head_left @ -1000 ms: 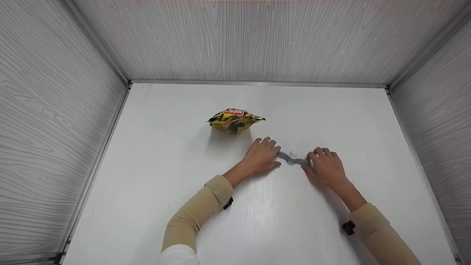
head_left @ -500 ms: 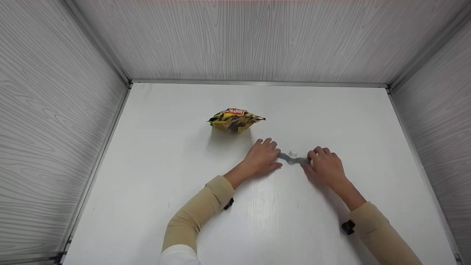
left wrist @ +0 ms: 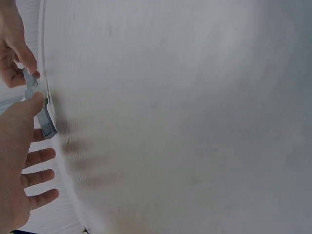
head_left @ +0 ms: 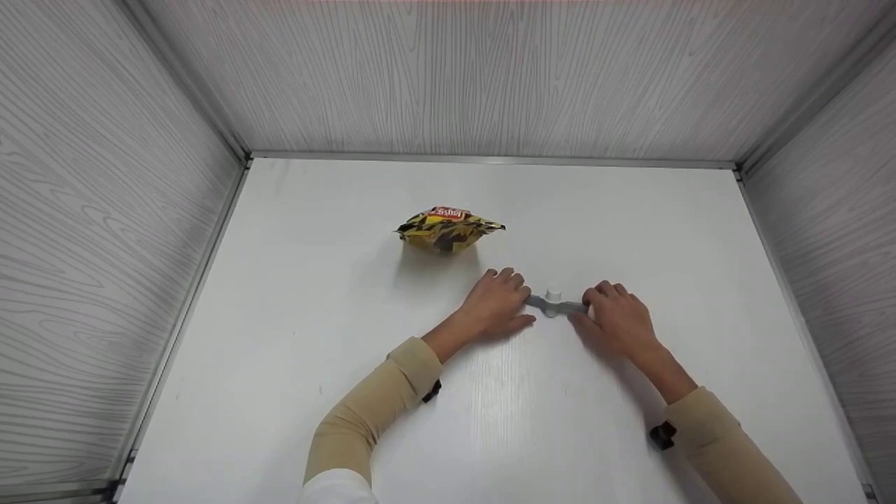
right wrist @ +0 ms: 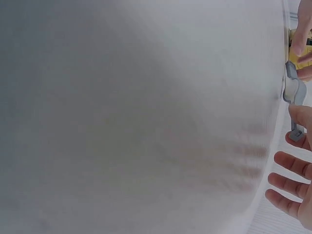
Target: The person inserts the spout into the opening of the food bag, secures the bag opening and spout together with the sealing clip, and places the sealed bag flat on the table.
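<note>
Both hands hold a grey bag clip (head_left: 571, 308), a narrow bar with a curved middle and a white round cap (head_left: 553, 295) standing at its centre. My left hand (head_left: 493, 302) pinches the left end between thumb and index finger, its other fingers spread. The right hand (head_left: 619, 315) pinches the opposite end likewise. In the left wrist view, the clip's squared end (left wrist: 48, 129) sticks out past the left thumb. The right wrist view has the clip's curved middle (right wrist: 301, 91) between the two hands.
A yellow-and-black chip bag (head_left: 442, 241) with a red label stands on the white table (head_left: 336, 210), beyond the left hand. Grey wood-grain panels (head_left: 448, 84) enclose the back and both sides.
The left hand has drawn slightly toward the person with its end of the clip. The clip's slant has lessened, and the white cap has shifted a little left. The chip bag stays put.
</note>
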### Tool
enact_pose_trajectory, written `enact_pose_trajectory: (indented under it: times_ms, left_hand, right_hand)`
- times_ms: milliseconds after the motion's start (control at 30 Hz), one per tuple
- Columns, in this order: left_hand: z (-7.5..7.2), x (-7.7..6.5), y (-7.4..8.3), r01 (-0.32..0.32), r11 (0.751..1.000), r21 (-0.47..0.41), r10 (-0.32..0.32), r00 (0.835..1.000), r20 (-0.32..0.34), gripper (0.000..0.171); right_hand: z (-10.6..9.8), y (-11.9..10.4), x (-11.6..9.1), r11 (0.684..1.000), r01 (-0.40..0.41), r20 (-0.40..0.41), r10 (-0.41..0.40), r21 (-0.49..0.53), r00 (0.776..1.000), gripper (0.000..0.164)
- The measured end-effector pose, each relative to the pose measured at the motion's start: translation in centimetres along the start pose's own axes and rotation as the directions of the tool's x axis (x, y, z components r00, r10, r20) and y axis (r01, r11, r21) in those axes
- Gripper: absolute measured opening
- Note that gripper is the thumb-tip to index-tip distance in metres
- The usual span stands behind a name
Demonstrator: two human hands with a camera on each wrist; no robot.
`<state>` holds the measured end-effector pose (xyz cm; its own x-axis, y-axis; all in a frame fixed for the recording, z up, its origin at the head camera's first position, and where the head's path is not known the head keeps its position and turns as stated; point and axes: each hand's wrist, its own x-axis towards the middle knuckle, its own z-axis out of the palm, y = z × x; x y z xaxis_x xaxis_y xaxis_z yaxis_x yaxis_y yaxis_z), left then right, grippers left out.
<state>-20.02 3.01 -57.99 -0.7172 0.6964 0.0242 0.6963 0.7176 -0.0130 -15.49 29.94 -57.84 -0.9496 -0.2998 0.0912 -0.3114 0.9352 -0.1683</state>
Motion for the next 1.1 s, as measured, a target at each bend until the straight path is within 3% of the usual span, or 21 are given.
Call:
enact_pose_trajectory:
  times_ms: [567, 833, 1100]
  left_hand:
    - [0.0, 0.1, -0.8, -0.05, 0.999, -0.018, 0.05, 0.999, -0.005, 0.061]
    - [-0.8, 1.2, -0.5, -0.051, 0.996, -0.076, 0.052, 0.999, 0.007, 0.063]
    - [-1.1, 1.7, -0.2, -0.091, 0.994, -0.067, 0.089, 0.996, -0.03, 0.055]
  right_hand:
    - [-0.6, -0.6, 0.0, 0.988, 0.141, -0.074, -0.145, -0.054, 0.987, 0.027]
    - [-0.5, -0.5, -0.1, 0.973, 0.22, -0.144, -0.228, -0.07, 0.963, 0.024]
    - [-0.7, -0.7, -0.1, 0.961, 0.256, -0.222, -0.274, -0.108, 0.936, 0.025]
